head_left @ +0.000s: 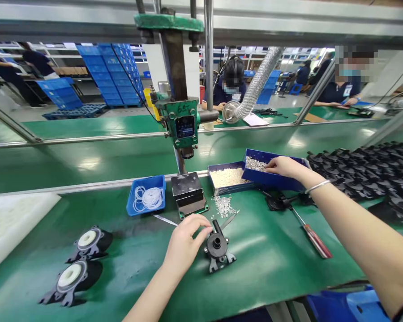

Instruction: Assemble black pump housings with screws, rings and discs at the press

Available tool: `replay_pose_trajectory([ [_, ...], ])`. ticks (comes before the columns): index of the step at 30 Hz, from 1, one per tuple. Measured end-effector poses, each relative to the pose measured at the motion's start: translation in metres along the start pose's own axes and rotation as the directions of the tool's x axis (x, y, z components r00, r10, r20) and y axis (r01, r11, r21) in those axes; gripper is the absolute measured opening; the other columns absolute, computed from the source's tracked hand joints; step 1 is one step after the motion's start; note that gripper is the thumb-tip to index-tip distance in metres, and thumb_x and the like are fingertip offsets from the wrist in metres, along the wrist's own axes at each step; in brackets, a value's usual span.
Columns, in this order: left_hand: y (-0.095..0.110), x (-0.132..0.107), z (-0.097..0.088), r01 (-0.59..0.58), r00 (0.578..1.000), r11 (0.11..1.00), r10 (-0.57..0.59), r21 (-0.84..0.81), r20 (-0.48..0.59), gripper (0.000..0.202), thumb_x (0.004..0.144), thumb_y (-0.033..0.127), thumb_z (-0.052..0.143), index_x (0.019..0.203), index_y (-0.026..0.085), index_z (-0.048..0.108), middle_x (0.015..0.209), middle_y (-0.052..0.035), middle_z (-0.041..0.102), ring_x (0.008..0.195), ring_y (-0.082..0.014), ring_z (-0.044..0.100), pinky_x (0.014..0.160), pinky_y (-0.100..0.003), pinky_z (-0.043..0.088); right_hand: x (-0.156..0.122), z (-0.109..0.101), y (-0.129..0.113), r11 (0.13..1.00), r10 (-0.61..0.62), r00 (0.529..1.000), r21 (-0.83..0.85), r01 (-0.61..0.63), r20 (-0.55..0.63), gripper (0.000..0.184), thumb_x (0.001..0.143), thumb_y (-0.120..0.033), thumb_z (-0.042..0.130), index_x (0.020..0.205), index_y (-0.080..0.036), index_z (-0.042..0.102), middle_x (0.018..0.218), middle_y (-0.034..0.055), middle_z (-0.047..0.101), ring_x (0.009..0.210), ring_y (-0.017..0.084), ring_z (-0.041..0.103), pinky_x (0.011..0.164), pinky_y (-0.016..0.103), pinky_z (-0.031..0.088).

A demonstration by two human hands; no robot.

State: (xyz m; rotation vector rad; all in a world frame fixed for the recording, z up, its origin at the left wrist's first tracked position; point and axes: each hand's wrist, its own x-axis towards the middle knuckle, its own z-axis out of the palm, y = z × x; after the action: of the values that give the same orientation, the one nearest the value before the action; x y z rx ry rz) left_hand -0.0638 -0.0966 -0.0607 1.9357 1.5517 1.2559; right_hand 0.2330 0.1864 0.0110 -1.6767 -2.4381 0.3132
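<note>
– So, where does the black pump housing [217,247] sit?
– Low in the middle of the green worktop [272,268], standing on its feet with its round opening facing up.
– And the left hand [184,241]?
– It comes in from below with curled fingers. Thumb and fingertips close on the housing's left rim.
– The right hand [284,166]?
– It reaches well away to the right, into a blue tray [275,181] of small silvery parts [255,163]. The fingers are held together with their tips down among the parts. I cannot tell whether they pinch any.
– What lies close by?
– A pair of tweezers [229,220] just behind the housing, beside a loose scatter of pale beads [223,205]. A second tray [226,177] of whitish bits touches the first.
– Farther out?
– A red-handled screwdriver [310,235] lies to the right under the forearm. A green press [183,125] stands behind, with a blue bin of white rings [147,197] to its left. Two black assemblies with white discs [89,241] lie at the far left, and a heap of black parts [372,174] fills the right side.
</note>
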Motion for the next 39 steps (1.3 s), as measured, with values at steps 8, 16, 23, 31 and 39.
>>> replay_pose_trajectory([
  [8, -0.008, -0.002, 0.006, -0.153, 0.985, 0.975, 0.139, 0.159, 0.100, 0.010, 0.096, 0.017, 0.057, 0.089, 0.020, 0.064, 0.090, -0.0014, 0.073, 0.085, -0.0166, 0.068, 0.077, -0.031, 0.054, -0.005, 0.017, 0.017, 0.991, 0.025, 0.997, 0.130, -0.015, -0.077, 0.019, 0.074, -0.037, 0.073, 0.068, -0.019, 0.071, 0.069, 0.0031, 0.074, 0.065, 0.019, 0.065, 0.061, 0.027, 0.044],
  [16, -0.004, -0.007, -0.011, -0.335, 0.919, 0.895, 0.242, 0.296, 0.310, 0.020, 0.098, 0.018, 0.049, 0.114, 0.020, 0.061, 0.110, -0.0062, 0.073, 0.099, -0.0211, 0.068, 0.089, -0.039, 0.054, -0.014, 0.016, 0.014, 0.947, 0.108, 0.922, 0.322, 0.019, -0.372, 0.012, 0.075, -0.031, 0.067, 0.076, -0.019, 0.069, 0.074, 0.0060, 0.073, 0.074, 0.024, 0.068, 0.071, 0.034, 0.051],
  [23, -0.003, -0.029, -0.009, -0.143, 0.930, 0.972, 0.067, 0.187, 0.362, 0.061, 0.087, 0.036, 0.067, 0.140, 0.023, 0.040, 0.142, -0.0112, 0.056, 0.127, -0.0261, 0.057, 0.105, -0.043, 0.050, -0.068, 0.001, -0.037, 0.759, -0.024, 0.883, 0.567, 0.321, -0.468, 0.019, 0.093, -0.037, 0.057, 0.083, -0.021, 0.052, 0.085, 0.0058, 0.073, 0.072, 0.016, 0.071, 0.066, 0.029, 0.059],
  [31, -0.018, -0.048, 0.018, -0.017, 0.932, 0.997, -0.010, 0.073, 0.363, 0.087, 0.075, 0.043, 0.079, 0.146, 0.027, 0.030, 0.148, -0.0128, 0.048, 0.133, -0.0296, 0.051, 0.109, -0.047, 0.046, -0.183, 0.040, -0.123, 0.644, -0.724, 0.687, 0.422, 0.638, 0.067, 0.011, 0.100, -0.023, 0.055, 0.100, -0.018, 0.065, 0.087, 0.0029, 0.067, 0.075, 0.013, 0.061, 0.068, 0.025, 0.049],
  [39, -0.020, -0.049, 0.019, 0.005, 0.941, 1.000, -0.011, 0.018, 0.339, 0.085, 0.075, 0.041, 0.079, 0.144, 0.027, 0.031, 0.142, -0.0105, 0.053, 0.128, -0.0274, 0.056, 0.107, -0.044, 0.047, -0.200, 0.083, -0.136, 0.579, -0.809, 0.578, 0.317, 0.751, 0.109, 0.014, 0.101, -0.013, 0.046, 0.105, -0.014, 0.059, 0.102, 0.0088, 0.063, 0.088, 0.018, 0.058, 0.080, 0.032, 0.051],
])
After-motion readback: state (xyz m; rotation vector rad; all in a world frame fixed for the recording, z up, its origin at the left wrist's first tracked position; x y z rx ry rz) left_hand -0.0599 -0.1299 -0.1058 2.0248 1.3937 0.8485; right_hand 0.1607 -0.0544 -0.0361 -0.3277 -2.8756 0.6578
